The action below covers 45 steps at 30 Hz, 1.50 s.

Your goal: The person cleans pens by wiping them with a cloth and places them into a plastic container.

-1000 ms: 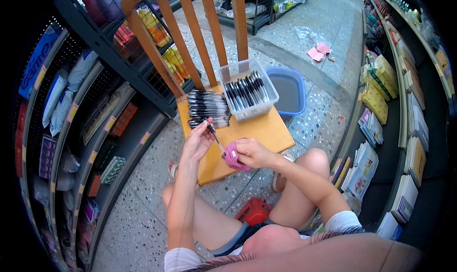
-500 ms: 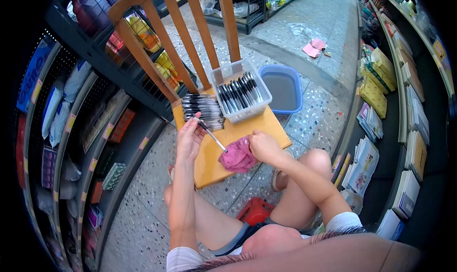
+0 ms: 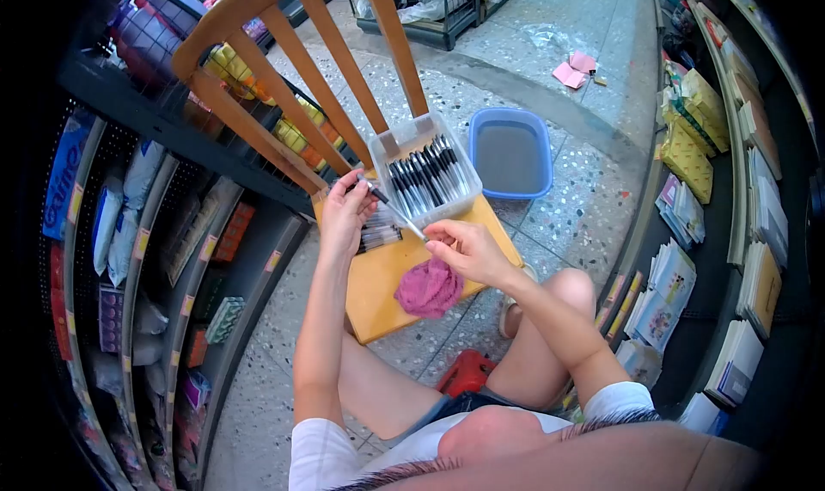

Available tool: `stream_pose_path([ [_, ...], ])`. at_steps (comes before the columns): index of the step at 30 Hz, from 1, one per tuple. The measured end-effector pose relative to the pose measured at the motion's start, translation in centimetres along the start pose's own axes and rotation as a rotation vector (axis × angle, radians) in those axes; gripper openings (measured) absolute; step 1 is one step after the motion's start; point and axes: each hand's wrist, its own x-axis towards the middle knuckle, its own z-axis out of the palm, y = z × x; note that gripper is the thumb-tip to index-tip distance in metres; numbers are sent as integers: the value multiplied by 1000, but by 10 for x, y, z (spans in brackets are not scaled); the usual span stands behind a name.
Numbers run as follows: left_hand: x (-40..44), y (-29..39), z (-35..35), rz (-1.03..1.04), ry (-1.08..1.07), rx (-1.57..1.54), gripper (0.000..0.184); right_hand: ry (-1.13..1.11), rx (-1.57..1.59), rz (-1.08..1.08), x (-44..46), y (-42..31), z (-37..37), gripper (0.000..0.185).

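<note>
A pen (image 3: 400, 212) with a black cap and clear barrel slants between my two hands. My left hand (image 3: 346, 211) pinches its capped end, and my right hand (image 3: 468, 252) has thumb and fingers closed on the other end. Below my right hand a crumpled pink cloth (image 3: 429, 288) lies on the wooden chair's seat (image 3: 378, 306). Behind the pen stands a clear plastic box (image 3: 465, 186) holding several black-capped pens (image 3: 425, 178). More pens (image 3: 379, 234) lie on the seat by my left hand, partly hidden by it.
A blue basin (image 3: 512, 153) of greyish water stands on the floor right of the chair. Shelves with packets (image 3: 118, 233) curve along the left; notebooks and papers (image 3: 662, 293) line the right shelves. A red object (image 3: 467, 373) is between my legs. Pink paper (image 3: 575, 70) lies farther off.
My right hand has let go of the pink cloth and moved up to the pen's lower end. My left hand, with the pen, has risen slightly. The cloth now rests on the seat.
</note>
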Motion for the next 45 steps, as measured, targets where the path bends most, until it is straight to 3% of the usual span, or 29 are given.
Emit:
stream_pose_path([
  [7,64,11,49,-31,-98,145,24,187,-258,-74,24,6,-24,19],
  [16,124,-35,66,-109,-88,343,25,367,-516,-165,38,16,-41,13],
  [34,138,-57,85,-37,-50,705,28,334,-516,-145,37,22,-47,13],
  [45,123,-46,87,-178,-60,656,27,322,-509,-159,34,19,-49,11],
])
